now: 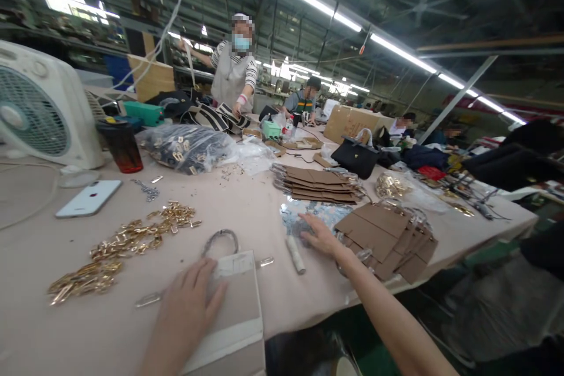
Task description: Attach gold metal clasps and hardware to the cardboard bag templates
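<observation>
My left hand [187, 299] lies flat, fingers together, on a pale cardboard-backed piece [240, 305] with a wire loop handle [220, 238] at the near table edge. My right hand [319, 234] reaches forward with fingers stretched out, resting on a clear plastic bag of small metal parts [308, 214]. A small white cylinder [296, 254] lies just left of that hand. Brown cardboard-wrapped pieces [388, 238] are fanned out right of it.
Gold metal clasps [127, 241] are strewn at left beside a white phone [88, 198]. A fan [42, 106], a dark cup [121, 145], a bag of hardware [187, 147], another brown stack [324, 183] and a black handbag [355, 155] stand farther back. Other people work across the table.
</observation>
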`<move>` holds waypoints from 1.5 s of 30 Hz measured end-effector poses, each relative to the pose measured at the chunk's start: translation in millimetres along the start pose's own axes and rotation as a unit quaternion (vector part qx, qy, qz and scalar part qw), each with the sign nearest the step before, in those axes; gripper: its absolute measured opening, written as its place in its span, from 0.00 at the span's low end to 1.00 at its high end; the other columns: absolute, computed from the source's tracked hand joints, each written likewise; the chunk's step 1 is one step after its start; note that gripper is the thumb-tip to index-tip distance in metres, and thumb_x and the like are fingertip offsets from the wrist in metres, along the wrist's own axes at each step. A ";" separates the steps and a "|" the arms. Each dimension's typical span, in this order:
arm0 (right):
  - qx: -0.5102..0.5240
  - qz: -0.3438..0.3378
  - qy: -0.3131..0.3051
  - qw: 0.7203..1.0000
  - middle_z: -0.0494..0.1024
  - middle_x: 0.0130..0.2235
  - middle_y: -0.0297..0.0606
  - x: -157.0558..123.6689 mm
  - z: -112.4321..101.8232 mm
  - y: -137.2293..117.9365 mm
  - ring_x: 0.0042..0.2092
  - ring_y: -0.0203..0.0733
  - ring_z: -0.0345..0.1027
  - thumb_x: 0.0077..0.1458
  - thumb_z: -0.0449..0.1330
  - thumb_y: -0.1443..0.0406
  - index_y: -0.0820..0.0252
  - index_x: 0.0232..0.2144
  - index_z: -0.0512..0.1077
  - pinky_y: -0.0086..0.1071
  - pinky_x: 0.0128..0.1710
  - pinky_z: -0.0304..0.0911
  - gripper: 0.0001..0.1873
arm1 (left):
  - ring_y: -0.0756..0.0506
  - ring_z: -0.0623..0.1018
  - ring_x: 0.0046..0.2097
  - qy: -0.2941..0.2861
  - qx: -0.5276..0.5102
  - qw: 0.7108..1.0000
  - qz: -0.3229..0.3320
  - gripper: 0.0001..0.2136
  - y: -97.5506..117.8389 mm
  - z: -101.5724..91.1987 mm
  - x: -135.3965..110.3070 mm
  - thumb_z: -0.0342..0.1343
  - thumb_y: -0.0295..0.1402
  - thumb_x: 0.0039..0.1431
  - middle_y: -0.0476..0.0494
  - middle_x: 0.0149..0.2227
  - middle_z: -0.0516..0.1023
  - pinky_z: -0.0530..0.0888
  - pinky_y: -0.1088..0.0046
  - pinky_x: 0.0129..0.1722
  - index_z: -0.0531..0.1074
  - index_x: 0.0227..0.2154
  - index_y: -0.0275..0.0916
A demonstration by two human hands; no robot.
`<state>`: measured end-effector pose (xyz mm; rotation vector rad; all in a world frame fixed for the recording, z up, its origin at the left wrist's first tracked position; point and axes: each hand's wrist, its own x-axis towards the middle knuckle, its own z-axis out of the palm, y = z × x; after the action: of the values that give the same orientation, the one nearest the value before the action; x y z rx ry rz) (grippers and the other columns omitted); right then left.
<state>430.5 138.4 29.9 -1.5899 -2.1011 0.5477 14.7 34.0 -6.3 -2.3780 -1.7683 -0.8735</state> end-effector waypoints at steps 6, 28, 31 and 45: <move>0.089 0.056 0.033 0.994 0.84 0.47 0.38 23.9 -20.9 -6.3 0.54 0.51 0.73 0.51 0.71 0.64 0.52 0.39 0.83 0.43 0.60 0.65 0.11 | 0.34 0.74 0.58 -0.007 0.002 1.000 -0.003 0.22 1.4 -3.7 0.2 0.51 0.46 0.69 0.35 0.58 0.77 0.71 0.53 0.57 0.72 0.56 0.37; 0.130 0.109 0.032 0.985 0.84 0.37 0.45 18.2 2.9 7.4 0.38 0.49 0.75 0.45 0.70 0.38 0.61 0.37 0.82 0.40 0.41 0.69 0.33 | 0.36 0.70 0.61 0.025 -0.153 0.985 -0.078 0.20 -1.4 -23.6 -8.3 0.70 0.37 0.58 0.42 0.57 0.77 0.68 0.49 0.64 0.76 0.52 0.45; 0.195 0.116 0.065 0.972 0.83 0.36 0.42 12.7 5.1 -24.4 0.37 0.47 0.75 0.44 0.72 0.41 0.59 0.37 0.81 0.40 0.42 0.71 0.30 | 0.37 0.72 0.60 0.007 -0.150 0.984 -0.095 0.20 3.2 -24.0 -8.5 0.70 0.39 0.58 0.44 0.57 0.78 0.70 0.51 0.62 0.77 0.52 0.47; 0.282 0.011 -0.113 0.953 0.82 0.32 0.36 -15.6 108.3 -218.5 0.34 0.40 0.72 0.55 0.66 0.57 0.59 0.35 0.82 0.33 0.37 0.67 0.11 | 0.36 0.68 0.62 -0.015 -0.104 0.989 -0.104 0.23 20.2 -30.7 -23.9 0.67 0.43 0.60 0.44 0.61 0.74 0.68 0.51 0.62 0.73 0.57 0.50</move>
<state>200.5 62.2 61.4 -1.2599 -1.8381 1.2586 16.0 -4.8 14.1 -2.3678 -2.0613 -1.1033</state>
